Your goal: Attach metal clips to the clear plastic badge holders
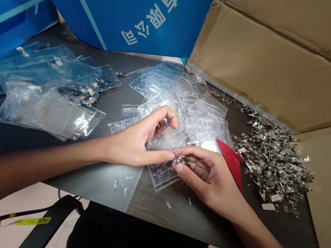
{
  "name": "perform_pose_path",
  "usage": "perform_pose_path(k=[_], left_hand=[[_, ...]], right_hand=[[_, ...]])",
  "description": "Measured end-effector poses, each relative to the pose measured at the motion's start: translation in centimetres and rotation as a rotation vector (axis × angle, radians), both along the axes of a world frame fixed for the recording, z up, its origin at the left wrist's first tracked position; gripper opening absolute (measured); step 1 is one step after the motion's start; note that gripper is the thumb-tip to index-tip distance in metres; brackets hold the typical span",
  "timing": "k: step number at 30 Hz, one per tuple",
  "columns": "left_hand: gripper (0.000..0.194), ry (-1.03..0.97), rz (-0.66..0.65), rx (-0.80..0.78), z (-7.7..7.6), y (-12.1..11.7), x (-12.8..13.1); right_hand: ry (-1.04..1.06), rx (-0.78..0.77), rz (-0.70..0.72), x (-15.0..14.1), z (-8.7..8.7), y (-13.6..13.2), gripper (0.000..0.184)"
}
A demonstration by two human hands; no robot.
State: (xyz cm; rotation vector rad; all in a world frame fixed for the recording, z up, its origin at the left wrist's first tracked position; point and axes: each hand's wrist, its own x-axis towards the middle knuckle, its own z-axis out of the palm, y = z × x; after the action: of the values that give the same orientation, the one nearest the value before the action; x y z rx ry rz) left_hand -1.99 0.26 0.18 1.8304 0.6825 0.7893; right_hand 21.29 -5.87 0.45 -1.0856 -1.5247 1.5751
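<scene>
Two hands [136, 146], two piles of clear plastic sleeves [50, 114], one large heap of metal clips [274, 160]

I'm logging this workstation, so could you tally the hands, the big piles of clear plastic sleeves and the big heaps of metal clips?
Left hand, right hand: 2
Left sleeve pile, middle sleeve pile: 2
Clip heap: 1
Total: 5

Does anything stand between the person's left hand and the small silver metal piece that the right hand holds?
Nothing visible does. The left hand has its thumb tip close beside the small silver metal piece, which the right hand pinches; whether they touch, I cannot tell. The pile of clear plastic sleeves lies beneath, not between.
</scene>
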Motion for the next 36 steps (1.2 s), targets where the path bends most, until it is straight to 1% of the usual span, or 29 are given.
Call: perform_pose_path(k=[5,6,9,11,16,20,25,28,31,36], left_hand=[[0.041,0.001,0.080,0.045,-0.55,-0.01,0.21],[0.041,0.007,0.094,0.052,-0.63,-0.04,0.22],[0.042,0.043,0.112,0.099,-0.70,-0.20,0.18],[0.043,0.067,0.117,0.135,-0.61,-0.30,0.15],[0.045,0.076,0.128,0.195,-0.35,-0.33,0.10],[0.046,0.072,0.123,0.217,-0.43,-0.24,0.04],[0.044,0.079,0.136,0.224,-0.51,-0.40,0.11],[0.042,0.094,0.138,0.262,-0.31,-0.59,0.24],[0.039,0.116,0.119,0.305,-0.05,-0.74,0.39],[0.034,0.146,0.117,0.356,0.21,-0.93,0.48]], right_hand=[[-0.034,0.016,0.008,0.08,0.12,-0.02,0.028],[-0.041,0.022,-0.001,0.06,0.07,-0.02,0.027],[-0.079,0.068,-0.045,-0.06,-0.17,0.01,0.014],[-0.093,0.092,-0.068,-0.16,-0.32,0.04,0.010],[-0.095,0.121,-0.074,-0.36,-0.32,0.11,0.010],[-0.120,0.139,-0.070,-0.37,-0.15,0.16,0.011],[-0.219,0.268,-0.082,-0.15,-0.35,0.07,0.012],[-0.273,0.351,-0.077,-0.01,-0.50,0.01,0.014],[-0.272,0.429,-0.060,0.02,-0.56,0.02,0.016],[-0.282,0.482,-0.056,-0.11,-0.59,0.09,0.019]])
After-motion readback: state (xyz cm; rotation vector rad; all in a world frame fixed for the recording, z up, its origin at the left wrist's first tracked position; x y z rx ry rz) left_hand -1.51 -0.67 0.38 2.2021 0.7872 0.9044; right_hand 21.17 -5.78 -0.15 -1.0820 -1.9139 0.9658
